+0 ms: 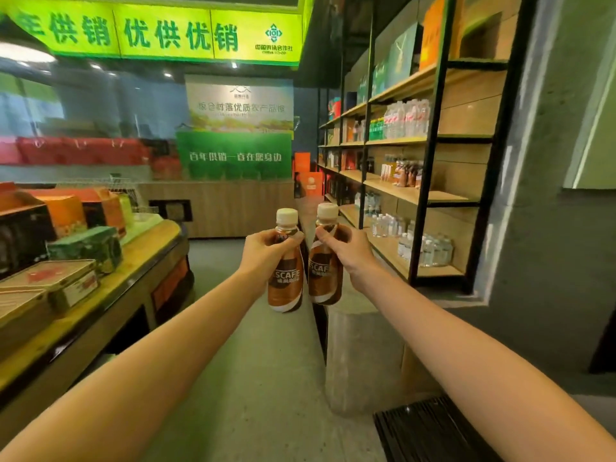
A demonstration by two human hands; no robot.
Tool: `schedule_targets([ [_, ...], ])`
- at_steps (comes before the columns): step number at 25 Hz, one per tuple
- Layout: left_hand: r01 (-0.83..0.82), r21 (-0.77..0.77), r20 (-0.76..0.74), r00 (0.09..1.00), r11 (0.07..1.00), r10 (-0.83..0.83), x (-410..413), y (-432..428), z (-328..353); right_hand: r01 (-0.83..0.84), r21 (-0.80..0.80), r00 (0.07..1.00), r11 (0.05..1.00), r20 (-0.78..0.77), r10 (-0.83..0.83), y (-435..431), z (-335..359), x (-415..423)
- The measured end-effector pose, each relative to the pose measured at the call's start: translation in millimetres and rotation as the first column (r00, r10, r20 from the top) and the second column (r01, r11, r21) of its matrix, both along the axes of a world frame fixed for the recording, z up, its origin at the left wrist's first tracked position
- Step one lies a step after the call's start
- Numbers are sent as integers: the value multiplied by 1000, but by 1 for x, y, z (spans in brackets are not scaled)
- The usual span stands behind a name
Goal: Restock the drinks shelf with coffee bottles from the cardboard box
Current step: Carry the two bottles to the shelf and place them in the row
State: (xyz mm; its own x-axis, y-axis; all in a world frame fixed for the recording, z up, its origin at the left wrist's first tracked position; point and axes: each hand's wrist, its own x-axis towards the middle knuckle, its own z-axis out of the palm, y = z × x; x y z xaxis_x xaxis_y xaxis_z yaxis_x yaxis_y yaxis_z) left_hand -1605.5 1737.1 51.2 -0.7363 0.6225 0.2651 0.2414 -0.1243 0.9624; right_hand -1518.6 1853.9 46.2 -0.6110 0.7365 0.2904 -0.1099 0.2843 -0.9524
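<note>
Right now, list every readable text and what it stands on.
"SCAFE", start hidden: left bottle, right bottle
"供销 优供优销": top sign
"中国供销合作社": same sign
"百年供销一直在您身边": green banner
"板仓村落优质农产品馆": poster
Shelf goods: too small to read

Both arms are bare as far as the view shows them: the left forearm (166, 345) and the right forearm (466, 345) are slim and smooth. The left hand (263, 251) and the right hand (346, 250) are bare too, with slender fingers.

Grey floor (260, 361) runs between a wooden counter (143, 251) and grey wall (550, 228), green sign (160, 31) overhead.
</note>
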Motion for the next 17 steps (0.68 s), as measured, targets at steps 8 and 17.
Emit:
schedule_targets([
  [8,-110,-16,-6,994,994,110,-192,131,-10,-126,25,992,992,14,126,136,-11,-198],
  [17,-184,-20,42,982,983,184,-386,318,12,-139,19,990,990,30,139,330,6,-404],
])
